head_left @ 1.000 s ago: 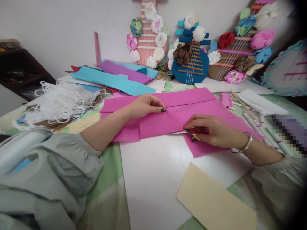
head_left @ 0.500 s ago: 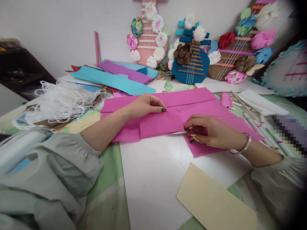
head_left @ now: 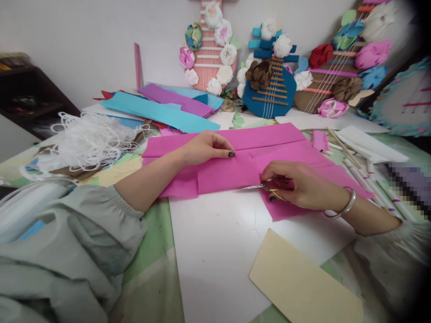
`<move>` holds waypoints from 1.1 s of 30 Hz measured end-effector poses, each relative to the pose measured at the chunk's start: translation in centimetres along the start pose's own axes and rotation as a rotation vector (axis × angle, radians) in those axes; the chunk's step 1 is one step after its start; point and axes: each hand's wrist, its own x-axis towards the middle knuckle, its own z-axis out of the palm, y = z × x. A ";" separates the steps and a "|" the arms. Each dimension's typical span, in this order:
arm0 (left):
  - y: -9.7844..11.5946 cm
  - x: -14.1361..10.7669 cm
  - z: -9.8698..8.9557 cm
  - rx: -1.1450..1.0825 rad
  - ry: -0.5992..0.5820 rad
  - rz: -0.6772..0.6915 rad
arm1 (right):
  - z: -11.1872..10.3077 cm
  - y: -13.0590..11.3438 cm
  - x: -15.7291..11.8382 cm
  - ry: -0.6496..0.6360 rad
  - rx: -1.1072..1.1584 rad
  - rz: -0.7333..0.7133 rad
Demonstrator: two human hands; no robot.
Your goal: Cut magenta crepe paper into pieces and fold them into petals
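Observation:
Folded pink paper (head_left: 229,172) lies across a white board (head_left: 215,251). My left hand (head_left: 207,150) pinches the paper near its middle, thumb and fingers together. At the paper's front edge, my right hand (head_left: 292,184) is closed around the gold handles of a pair of scissors (head_left: 253,186). The silvery blades point left along that edge, partly under the paper. More pink paper spreads beneath and behind my right hand.
White string (head_left: 96,141) is heaped at the left. Blue and purple paper strips (head_left: 161,112) lie behind. Decorated instrument shapes (head_left: 269,92) lean on the wall. Rolled sticks (head_left: 380,190) lie at the right, cream card (head_left: 303,278) in front.
The whole view has shifted slightly. Both hands stay almost where they were on the paper, and the scissors' blades show a little more to the left of my right hand.

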 end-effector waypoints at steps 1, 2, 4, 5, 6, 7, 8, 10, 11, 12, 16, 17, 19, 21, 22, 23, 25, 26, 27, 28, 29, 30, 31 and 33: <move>0.0 0.0 0.0 -0.004 -0.001 -0.001 | 0.0 -0.1 0.0 0.004 0.004 0.000; 0.0 0.0 0.0 -0.008 -0.002 -0.002 | 0.0 -0.2 0.0 0.006 0.007 0.000; 0.0 0.0 0.0 -0.015 -0.001 0.000 | 0.0 -0.4 0.0 0.009 0.005 -0.002; 0.0 0.0 0.0 -0.018 -0.002 0.002 | 0.1 -0.5 0.0 0.009 0.003 -0.002; 0.0 0.0 0.0 -0.021 -0.003 0.004 | 0.1 -0.5 0.1 0.010 0.001 -0.001; 0.0 0.0 0.1 -0.022 -0.005 0.004 | 0.1 -0.5 0.1 0.011 0.000 -0.001; 0.0 0.0 0.1 -0.023 -0.004 0.004 | 0.1 -0.5 0.1 0.011 0.000 -0.003; 0.1 0.0 0.1 -0.018 -0.002 0.000 | 0.2 -0.5 0.1 0.010 0.003 -0.009; 0.1 0.0 0.1 -0.015 -0.001 -0.001 | 0.2 -0.4 0.1 0.010 0.006 -0.011; 0.1 0.0 0.1 -0.014 0.000 0.000 | 0.2 -0.3 0.1 0.009 0.008 -0.011; 0.2 -0.1 0.1 0.000 0.003 -0.001 | 0.3 -0.2 0.1 -0.002 0.014 0.005; 0.3 -0.1 0.1 0.006 0.005 -0.003 | 0.3 -0.2 0.1 -0.003 0.013 0.008; 0.3 -0.1 0.1 0.014 0.006 -0.003 | 0.3 -0.4 0.1 -0.001 0.008 0.012; 0.3 -0.2 0.1 0.013 0.000 0.001 | 0.2 -0.6 0.1 0.002 0.001 0.011; 0.3 -0.2 0.1 0.010 -0.002 0.002 | 0.2 -0.7 0.1 0.004 -0.003 0.009; 0.3 -0.2 0.1 0.006 -0.006 0.001 | 0.2 -0.8 0.2 0.007 -0.008 0.003; 0.3 -0.1 0.1 -0.003 -0.010 0.000 | 0.3 -0.9 0.2 0.010 -0.012 -0.008; 0.2 -0.1 0.1 -0.008 -0.010 0.001 | 0.3 -0.9 0.3 0.010 -0.012 -0.010; 0.2 -0.1 0.1 -0.012 -0.010 0.004 | 0.3 -0.9 0.3 0.008 -0.011 -0.009; 0.2 -0.1 0.1 -0.015 -0.011 0.007 | 0.4 -0.8 0.3 0.005 -0.009 -0.006; 0.2 -0.1 0.1 -0.016 -0.010 0.010 | 0.4 -0.8 0.3 0.002 -0.007 0.000; 0.2 -0.1 0.1 -0.016 -0.010 0.010 | 0.4 -0.8 0.3 -0.001 -0.007 0.006; 0.2 -0.1 0.1 -0.015 -0.010 0.008 | 0.4 -0.7 0.3 -0.004 -0.005 0.011; 0.3 -0.1 0.2 -0.009 -0.010 -0.001 | 0.4 -0.8 0.4 -0.006 0.002 0.021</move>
